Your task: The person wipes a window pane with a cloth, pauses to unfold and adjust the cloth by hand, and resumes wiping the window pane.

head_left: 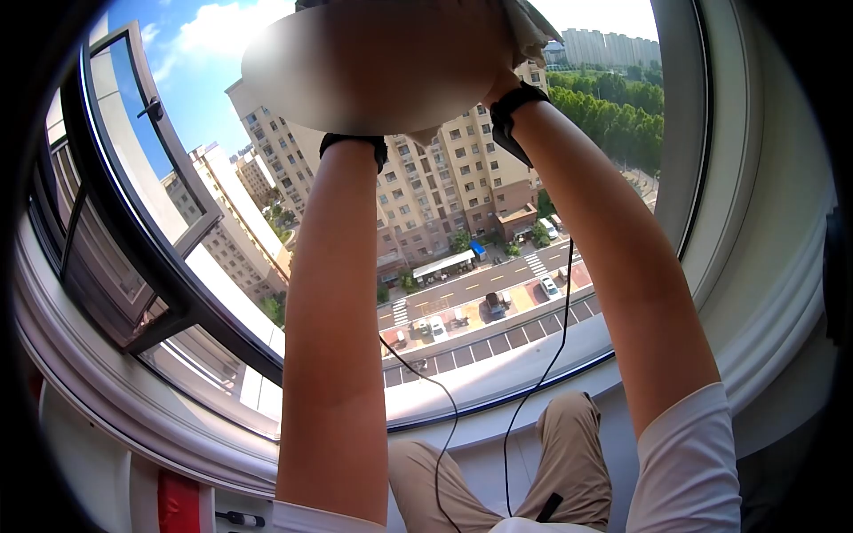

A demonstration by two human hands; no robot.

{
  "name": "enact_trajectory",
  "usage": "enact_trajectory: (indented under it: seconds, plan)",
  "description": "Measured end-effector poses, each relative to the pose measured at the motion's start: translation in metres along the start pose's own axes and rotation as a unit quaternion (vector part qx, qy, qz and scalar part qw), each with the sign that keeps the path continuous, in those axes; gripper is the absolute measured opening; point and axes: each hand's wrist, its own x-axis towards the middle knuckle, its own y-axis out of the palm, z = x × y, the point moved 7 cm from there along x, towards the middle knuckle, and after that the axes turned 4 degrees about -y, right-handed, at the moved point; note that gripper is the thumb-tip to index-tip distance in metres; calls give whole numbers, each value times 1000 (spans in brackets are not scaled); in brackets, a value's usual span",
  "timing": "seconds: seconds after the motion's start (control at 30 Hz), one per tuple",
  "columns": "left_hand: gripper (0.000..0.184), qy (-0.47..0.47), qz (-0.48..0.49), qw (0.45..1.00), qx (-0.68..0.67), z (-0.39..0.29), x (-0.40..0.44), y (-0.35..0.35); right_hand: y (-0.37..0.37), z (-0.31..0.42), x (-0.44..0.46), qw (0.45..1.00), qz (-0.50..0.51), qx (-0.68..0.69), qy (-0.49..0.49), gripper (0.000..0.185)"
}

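Observation:
Both of my arms reach up and forward against the window pane [462,293]. A blurred oval patch covers most of what lies beyond my wrists. My left hand is hidden in that blur, above a black wristband [354,149]. Only the base of my right hand [503,87] shows, beside another black wristband [518,102]; its fingers are hidden. A greyish crumpled cloth [533,34] sticks out at the top, just above my right hand. Whether either hand grips the cloth cannot be made out.
An open window sash [151,133] with a handle stands on the left. The white sill [498,404] runs below the pane, close to my knees [569,435]. Two thin black cables [444,391] hang between my arms. Something red [178,502] is at lower left. Buildings and a street lie far below outside.

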Motion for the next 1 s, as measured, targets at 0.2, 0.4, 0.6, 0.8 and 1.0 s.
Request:
enact_trajectory:
  seconds: [0.2,0.4,0.6,0.8,1.0]
  plan:
    - [78,17,-5,1000,17,0,-3,2,-1,1,-3,1000,-7,-12,-16,53]
    - [79,14,0,1000,20,-4,-4,0,3,-2,-5,1000,12,-10,5,48]
    - [78,-4,-11,1000,1,-7,-7,-2,-4,1,-9,1000,15,-12,9,38]
    - [56,-26,-4,995,-95,-11,-10,-14,-16,11,-8,993,51,82,65,35]
    - [49,-31,-4,994,-105,-15,-19,-16,-14,5,-20,999,24,15,32,30]
